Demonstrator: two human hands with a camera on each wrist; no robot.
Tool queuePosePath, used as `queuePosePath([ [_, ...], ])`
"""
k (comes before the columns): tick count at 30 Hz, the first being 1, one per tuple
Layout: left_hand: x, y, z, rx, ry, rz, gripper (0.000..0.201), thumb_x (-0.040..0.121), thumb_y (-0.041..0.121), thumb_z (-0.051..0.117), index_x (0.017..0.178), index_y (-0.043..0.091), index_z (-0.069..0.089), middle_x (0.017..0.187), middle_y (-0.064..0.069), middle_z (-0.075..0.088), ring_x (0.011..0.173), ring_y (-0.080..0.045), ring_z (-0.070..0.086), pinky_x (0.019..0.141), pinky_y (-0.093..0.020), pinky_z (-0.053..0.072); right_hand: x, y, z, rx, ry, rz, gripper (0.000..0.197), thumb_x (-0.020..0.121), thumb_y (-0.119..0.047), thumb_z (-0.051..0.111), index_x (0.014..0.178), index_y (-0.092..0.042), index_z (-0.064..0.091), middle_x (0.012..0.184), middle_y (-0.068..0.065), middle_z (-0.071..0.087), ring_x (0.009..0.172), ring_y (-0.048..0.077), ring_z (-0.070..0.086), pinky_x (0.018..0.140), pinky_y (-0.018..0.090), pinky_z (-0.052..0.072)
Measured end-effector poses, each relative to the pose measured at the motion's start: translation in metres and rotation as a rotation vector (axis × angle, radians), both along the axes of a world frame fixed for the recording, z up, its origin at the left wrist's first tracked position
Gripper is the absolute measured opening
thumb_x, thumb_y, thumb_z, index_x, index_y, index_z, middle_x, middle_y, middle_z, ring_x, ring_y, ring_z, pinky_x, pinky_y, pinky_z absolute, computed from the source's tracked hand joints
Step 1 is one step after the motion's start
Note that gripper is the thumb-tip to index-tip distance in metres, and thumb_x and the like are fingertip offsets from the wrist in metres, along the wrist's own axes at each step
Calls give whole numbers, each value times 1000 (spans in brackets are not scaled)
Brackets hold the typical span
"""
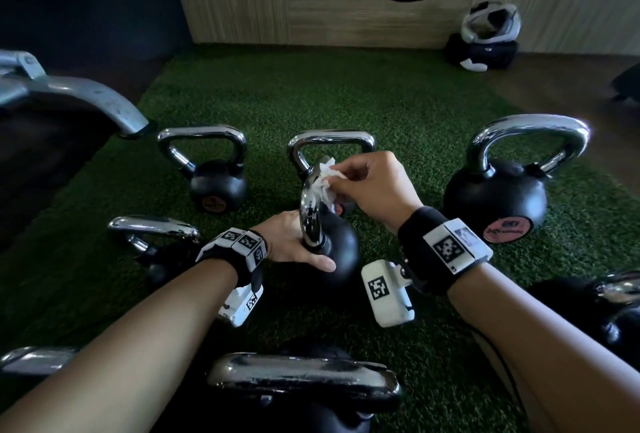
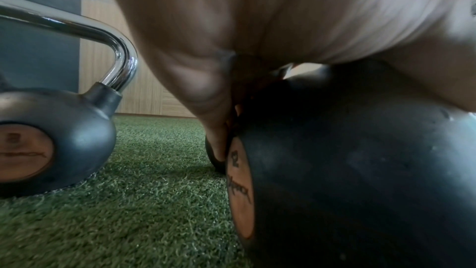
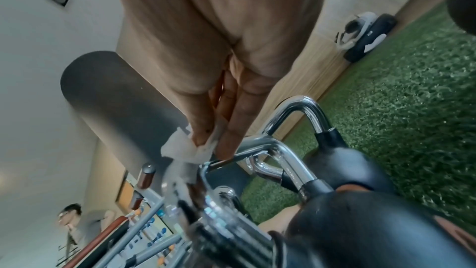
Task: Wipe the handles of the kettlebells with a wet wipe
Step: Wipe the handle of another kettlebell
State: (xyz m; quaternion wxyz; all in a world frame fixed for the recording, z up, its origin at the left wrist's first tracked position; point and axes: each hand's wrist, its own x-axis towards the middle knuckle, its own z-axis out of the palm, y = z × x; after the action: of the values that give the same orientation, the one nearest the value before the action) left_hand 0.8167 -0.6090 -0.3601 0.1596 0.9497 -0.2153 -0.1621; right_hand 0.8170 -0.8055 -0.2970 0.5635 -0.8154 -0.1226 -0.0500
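Head view: my right hand (image 1: 372,186) pinches the wet wipe (image 1: 323,183) against the upper bend of the chrome handle (image 1: 310,210) of the middle kettlebell (image 1: 341,252). The handle's bar runs down and toward me from that grip to my left hand (image 1: 294,245), which is curled round the handle base. Left wrist view: the left hand (image 2: 211,97) touches the black kettlebell body; fingers mostly hidden. Right wrist view: fingertips (image 3: 226,148) clamp the wipe (image 3: 185,150) directly on the chrome.
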Motion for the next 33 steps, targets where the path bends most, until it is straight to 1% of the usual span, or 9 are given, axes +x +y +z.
queuePosePath([
  [6,1,-1,4,-38,-42,-45,95,74,66,80,149,21,43,148,3,52,137,-16,47,118,-31,36,-15,1,-11,83,31,103,34,55,-47,86,78,-24,77,82,4,79,81,30,77,79,56,62],
  [9,4,0,1,-27,-46,-52,93,71,78,72,142,23,48,146,0,53,135,-19,51,115,-38,42,-18,0,-13,95,31,105,19,67,-22,93,77,-18,76,82,6,79,82,29,77,80,56,62],
  [13,6,4,-5,-15,3,-68,62,70,81,71,121,54,50,121,23,54,116,-6,53,106,-34,48,-28,1,-32,-14,54,132,19,71,-14,92,77,-22,76,83,6,79,80,28,77,77,43,64],
  [18,-2,3,-10,-227,22,-82,37,65,56,89,94,50,67,98,23,69,101,-3,67,90,-23,52,-29,-7,-41,-289,27,181,34,71,-16,92,103,-21,81,79,-13,73,65,-11,60,66,7,43],
  [21,-14,2,-17,-268,-21,-153,36,70,45,93,99,39,73,99,42,62,99,14,58,91,-10,43,-26,-9,-33,-388,80,250,25,77,-14,88,93,-31,80,66,-20,64,58,-10,55,61,8,39],
  [24,-27,5,-26,-204,-116,-201,47,67,60,89,104,57,60,106,41,53,109,0,52,98,-25,46,-29,-4,-34,-479,115,390,38,82,-5,80,67,-37,67,54,-26,61,55,-13,55,57,9,38],
  [26,-33,8,-33,-206,-129,-170,65,64,67,87,116,55,49,120,23,50,118,-9,51,103,-29,45,-37,1,-36,-500,102,459,23,83,0,75,81,-24,78,66,-20,67,62,-10,59,61,9,41],
  [29,-30,9,-33,-242,-94,-82,92,57,75,86,136,46,48,137,13,50,128,-8,50,112,-36,46,-41,-2,-34,-375,96,477,23,82,4,73,96,-13,80,93,2,78,82,11,70,79,30,58],
  [33,-32,7,-31,-276,-72,-76,76,58,71,89,121,56,49,129,12,55,122,-11,55,107,-44,49,-37,-6,-32,-309,108,552,25,82,8,70,97,-10,78,95,9,79,87,23,75,79,33,61],
])
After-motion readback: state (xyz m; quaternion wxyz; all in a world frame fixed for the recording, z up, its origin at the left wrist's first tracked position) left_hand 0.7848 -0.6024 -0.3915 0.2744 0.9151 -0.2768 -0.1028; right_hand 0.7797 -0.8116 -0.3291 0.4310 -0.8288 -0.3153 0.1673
